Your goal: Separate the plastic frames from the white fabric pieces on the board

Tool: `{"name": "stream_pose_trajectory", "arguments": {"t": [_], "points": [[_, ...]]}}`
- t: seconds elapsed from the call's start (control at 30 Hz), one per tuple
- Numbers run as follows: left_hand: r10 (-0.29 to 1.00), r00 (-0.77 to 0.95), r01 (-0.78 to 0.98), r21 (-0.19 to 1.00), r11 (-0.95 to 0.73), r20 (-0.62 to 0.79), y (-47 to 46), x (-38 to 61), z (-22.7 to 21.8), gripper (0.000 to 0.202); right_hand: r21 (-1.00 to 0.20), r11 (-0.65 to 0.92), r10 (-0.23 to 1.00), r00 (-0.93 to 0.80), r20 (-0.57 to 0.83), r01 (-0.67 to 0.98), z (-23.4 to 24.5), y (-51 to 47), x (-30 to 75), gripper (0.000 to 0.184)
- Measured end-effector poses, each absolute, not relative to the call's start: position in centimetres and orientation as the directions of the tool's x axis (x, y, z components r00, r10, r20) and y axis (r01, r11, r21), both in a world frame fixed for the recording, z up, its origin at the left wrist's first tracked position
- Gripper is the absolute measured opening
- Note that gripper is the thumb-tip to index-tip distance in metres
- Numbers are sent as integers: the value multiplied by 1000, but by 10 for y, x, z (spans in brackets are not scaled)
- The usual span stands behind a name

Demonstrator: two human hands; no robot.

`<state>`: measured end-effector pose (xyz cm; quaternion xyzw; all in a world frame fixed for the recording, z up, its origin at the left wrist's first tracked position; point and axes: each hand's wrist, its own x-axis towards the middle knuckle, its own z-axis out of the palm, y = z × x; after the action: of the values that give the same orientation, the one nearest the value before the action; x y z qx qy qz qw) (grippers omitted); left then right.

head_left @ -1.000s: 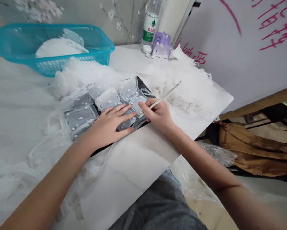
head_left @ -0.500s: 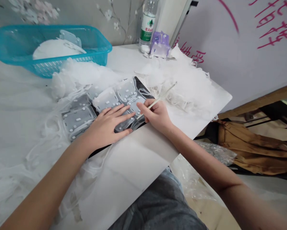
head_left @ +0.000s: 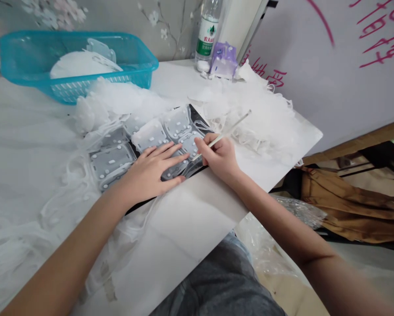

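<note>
My left hand (head_left: 154,171) lies flat with fingers spread over a sheet of translucent die-cut plastic pieces (head_left: 179,120) with small white dots, on a black backing (head_left: 197,117). In my right hand (head_left: 220,156) is a thin pale stick (head_left: 234,126), held like a pen. Its lower tip points at the sheet's near right edge, close to my left fingertips; whether it touches cannot be made out. More cut pieces (head_left: 111,162) lie left of my left hand, some covered by it.
A blue plastic basket (head_left: 137,79) holding white pieces stands at the back left. Heaps of white scrap (head_left: 252,112) lie behind and right of the sheet, with stringy strips (head_left: 26,245) at left. A water bottle (head_left: 207,35) and purple packet (head_left: 225,61) stand at the back.
The whole view has shifted slightly, so everything sits a little further right. Both hands keep nearly the same pose, and the stick's angle is almost unchanged.
</note>
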<state>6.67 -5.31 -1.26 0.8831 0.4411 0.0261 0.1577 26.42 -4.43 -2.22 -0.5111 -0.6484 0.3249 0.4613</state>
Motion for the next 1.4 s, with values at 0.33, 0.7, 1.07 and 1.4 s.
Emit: {"name": "stream_pose_trajectory", "arguments": {"t": [0.33, 0.7, 1.07, 1.4], "points": [[792, 602, 775, 314, -548, -105, -53, 68, -12, 56, -772, 420, 908, -209, 364, 476, -16, -37, 264, 40], [793, 603, 774, 301, -557, -85, -52, 66, -14, 55, -726, 471, 874, -378, 305, 501, -4, -20, 248, 37], [771, 626, 769, 263, -583, -120, -54, 54, 2, 50, -735, 430, 902, -217, 373, 524, -20, -15, 253, 40], [800, 509, 853, 306, -422, -316, -48, 14, 10, 70, -612, 498, 846, -189, 499, 614, -16, -14, 259, 39]]}}
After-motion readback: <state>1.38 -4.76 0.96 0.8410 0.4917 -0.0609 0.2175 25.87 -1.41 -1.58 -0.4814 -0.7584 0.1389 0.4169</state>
